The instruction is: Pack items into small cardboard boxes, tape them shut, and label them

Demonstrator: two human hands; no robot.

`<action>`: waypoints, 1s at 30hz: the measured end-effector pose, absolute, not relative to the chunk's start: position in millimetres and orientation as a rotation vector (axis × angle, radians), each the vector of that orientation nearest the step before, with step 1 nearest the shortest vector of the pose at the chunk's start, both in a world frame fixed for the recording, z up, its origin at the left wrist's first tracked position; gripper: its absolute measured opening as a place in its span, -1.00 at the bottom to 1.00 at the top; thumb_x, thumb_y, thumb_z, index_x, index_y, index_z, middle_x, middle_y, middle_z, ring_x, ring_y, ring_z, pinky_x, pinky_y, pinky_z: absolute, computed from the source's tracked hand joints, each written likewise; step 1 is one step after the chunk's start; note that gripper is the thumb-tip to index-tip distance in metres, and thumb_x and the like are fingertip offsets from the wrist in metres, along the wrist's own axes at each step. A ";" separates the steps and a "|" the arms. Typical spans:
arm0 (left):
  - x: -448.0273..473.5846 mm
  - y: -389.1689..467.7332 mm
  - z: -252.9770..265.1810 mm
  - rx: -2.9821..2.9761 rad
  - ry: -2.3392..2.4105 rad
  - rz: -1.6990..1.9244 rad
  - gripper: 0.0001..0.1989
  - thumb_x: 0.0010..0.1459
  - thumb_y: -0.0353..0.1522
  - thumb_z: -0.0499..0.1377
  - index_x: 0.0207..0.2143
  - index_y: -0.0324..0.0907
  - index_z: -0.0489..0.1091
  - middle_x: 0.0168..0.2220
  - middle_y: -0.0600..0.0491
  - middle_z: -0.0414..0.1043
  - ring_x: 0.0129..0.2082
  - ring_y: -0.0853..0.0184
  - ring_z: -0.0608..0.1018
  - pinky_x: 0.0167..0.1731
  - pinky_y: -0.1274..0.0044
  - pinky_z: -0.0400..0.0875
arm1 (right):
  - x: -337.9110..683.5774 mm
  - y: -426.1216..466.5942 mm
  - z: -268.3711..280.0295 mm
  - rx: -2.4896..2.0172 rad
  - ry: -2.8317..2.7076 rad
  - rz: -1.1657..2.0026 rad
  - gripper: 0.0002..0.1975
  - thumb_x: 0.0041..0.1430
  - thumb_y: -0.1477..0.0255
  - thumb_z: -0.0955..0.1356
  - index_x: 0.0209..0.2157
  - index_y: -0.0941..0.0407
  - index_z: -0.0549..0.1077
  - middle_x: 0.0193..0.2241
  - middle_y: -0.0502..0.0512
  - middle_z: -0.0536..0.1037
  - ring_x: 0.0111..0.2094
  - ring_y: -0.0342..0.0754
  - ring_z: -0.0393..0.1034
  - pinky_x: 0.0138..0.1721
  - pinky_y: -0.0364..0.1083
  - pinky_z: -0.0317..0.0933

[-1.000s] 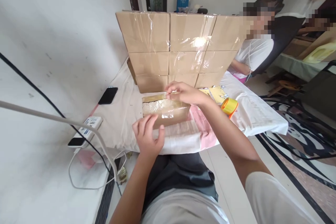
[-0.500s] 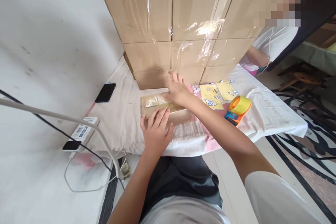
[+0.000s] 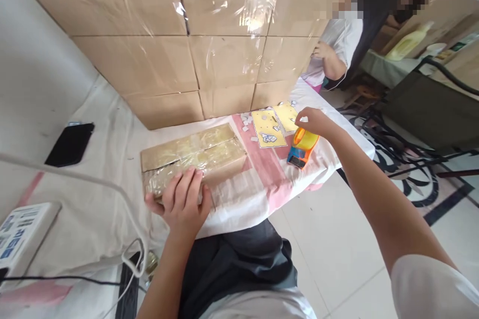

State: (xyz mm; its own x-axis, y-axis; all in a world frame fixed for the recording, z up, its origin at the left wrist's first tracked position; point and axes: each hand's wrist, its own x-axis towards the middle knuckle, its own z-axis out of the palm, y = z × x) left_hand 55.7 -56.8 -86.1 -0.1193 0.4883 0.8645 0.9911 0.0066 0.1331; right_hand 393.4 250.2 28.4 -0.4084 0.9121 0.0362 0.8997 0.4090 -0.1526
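A small flat cardboard box [image 3: 224, 157], its top covered with shiny clear tape, lies on the cloth in front of me. My left hand [image 3: 183, 199] rests on its near left part, fingers spread over the top and front edge. On the right lies a tape dispenser [image 3: 298, 153], orange and blue with a yellow roll. Just above its far end hovers my right hand [image 3: 313, 122], with bent fingers and a gap between thumb and fingers. I see no firm grasp on the dispenser.
A tall stack of taped cardboard boxes [image 3: 228, 60] stands behind. Yellow printed cards [image 3: 267, 127] lie beside the small box. On the left are a black phone [image 3: 70, 144], a power strip [image 3: 28, 234] and cables. Another person [image 3: 339, 42] is beyond the stack, near a folding chair [image 3: 430, 104].
My right hand has left the small box and moved right to the tape dispenser. My left hand stays on the box. The view has tilted down and turned.
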 end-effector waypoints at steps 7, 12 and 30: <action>36.0 -47.0 -131.5 -1.406 -1.588 -1.066 -0.63 -0.02 -0.29 0.35 -0.09 -0.01 0.56 -0.07 -0.08 0.64 0.00 0.04 0.50 0.41 0.05 -0.36 | 355.9 278.5 30.2 -1.667 -2.772 0.304 -0.84 0.19 0.48 0.39 -0.23 0.14 0.62 -0.10 0.17 0.63 -0.09 0.04 0.46 -0.11 -0.08 0.19; 40.4 -48.3 -138.1 -1.344 -1.631 -1.081 -0.68 -0.06 -0.27 0.37 -0.17 0.01 0.55 -0.14 -0.06 0.64 -0.02 0.03 0.48 0.41 -0.01 -0.34 | 317.8 274.2 20.6 -1.755 -2.988 0.401 -0.65 0.11 0.33 0.48 -0.03 0.01 0.60 0.02 0.12 0.60 -0.11 0.05 0.50 -0.20 -0.10 0.25; 48.1 -47.4 -122.3 -1.398 -1.562 -1.024 -0.65 -0.02 -0.32 0.37 -0.12 0.04 0.52 -0.14 -0.07 0.59 0.09 0.01 0.41 0.25 0.02 0.12 | 306.3 225.4 -1.2 -1.859 -2.983 0.334 -0.83 0.15 0.38 0.37 -0.20 0.10 0.49 -0.19 0.14 0.59 -0.30 -0.03 0.42 -0.43 -0.11 0.04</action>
